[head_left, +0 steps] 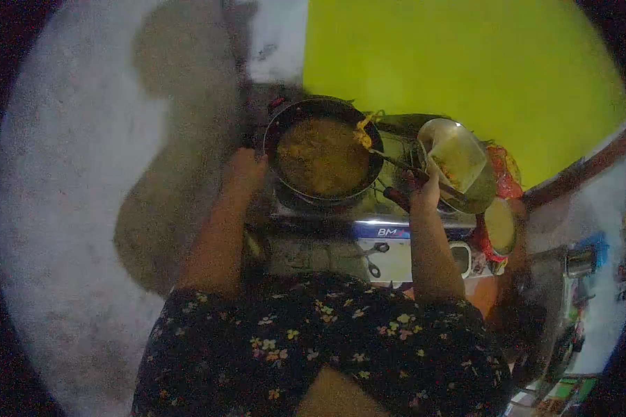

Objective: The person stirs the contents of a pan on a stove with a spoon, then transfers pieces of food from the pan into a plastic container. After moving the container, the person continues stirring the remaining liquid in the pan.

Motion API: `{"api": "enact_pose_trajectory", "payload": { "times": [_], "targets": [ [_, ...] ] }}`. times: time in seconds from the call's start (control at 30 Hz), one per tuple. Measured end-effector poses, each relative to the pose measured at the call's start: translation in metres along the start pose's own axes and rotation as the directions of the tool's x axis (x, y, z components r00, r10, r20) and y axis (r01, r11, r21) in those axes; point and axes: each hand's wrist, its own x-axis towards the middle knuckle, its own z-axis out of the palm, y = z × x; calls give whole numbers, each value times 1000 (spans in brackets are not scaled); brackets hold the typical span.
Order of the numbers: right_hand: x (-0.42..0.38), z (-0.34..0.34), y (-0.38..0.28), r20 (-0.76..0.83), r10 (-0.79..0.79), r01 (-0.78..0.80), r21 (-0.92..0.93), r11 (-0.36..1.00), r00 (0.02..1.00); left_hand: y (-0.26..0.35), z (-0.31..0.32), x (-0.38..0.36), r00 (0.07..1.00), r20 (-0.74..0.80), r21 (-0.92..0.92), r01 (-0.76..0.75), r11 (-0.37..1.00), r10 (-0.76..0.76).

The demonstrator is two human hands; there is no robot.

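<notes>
A dark round pan (323,197) holding brownish food (320,156) sits on a stove (389,226). My left hand (247,169) is closed at the pan's left rim; what it grips is too dark to make out. My right hand (425,191) is wrapped round the handle of a utensil (396,162) that slants up to the pan's right rim. Some yellow food (363,132) lies at the utensil's far end, over that rim. Just beyond my right hand is a pale translucent container (458,154) with yellowish contents.
Scissors (374,260) lie in front of the stove, beside a white-rimmed item (460,258). Red plastic (506,182) and a round pale-topped container (499,226) are at the right. A green wall (466,55) rises behind the stove, and a pale wall (62,208) is at the left.
</notes>
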Motion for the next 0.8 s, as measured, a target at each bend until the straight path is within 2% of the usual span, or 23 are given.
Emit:
{"api": "enact_pose_trajectory", "payload": {
  "times": [0.1,0.2,0.3,0.4,0.5,0.6,0.7,0.73,0.8],
  "targets": [
    [-4,3,2,-90,-13,18,52,998,996,-8,10,6,998,-42,86,-36,996,40],
    [-7,7,-2,-32,-71,70,-32,997,997,-3,4,2,1000,-13,23,-18,1000,18],
    [-1,1,3,-30,-67,66,-48,997,997,-2,6,3,1000,-23,134,-16,991,19],
    [-6,-1,-5,-61,20,-27,-123,992,998,-7,8,5,999,-3,22,-39,999,39],
    [4,-11,2,56,-67,68,-28,997,996,-8,10,14,993,119,61,18,998,-25],
    [-28,11,-18,49,-122,128,-143,981,991,-20,32,12,983,-178,-64,29,998,-41],
    [-31,14,-29,11,24,-23,-77,997,1000,-26,42,18,969,-246,31,-13,999,20],
    [-28,13,-29,67,-43,48,-81,996,997,-27,39,18,982,-187,7,-5,1000,6],
    [-22,6,-37,133,-18,34,-117,993,991,-26,28,14,998,-60,-36,18,999,-20]
  ]
}}
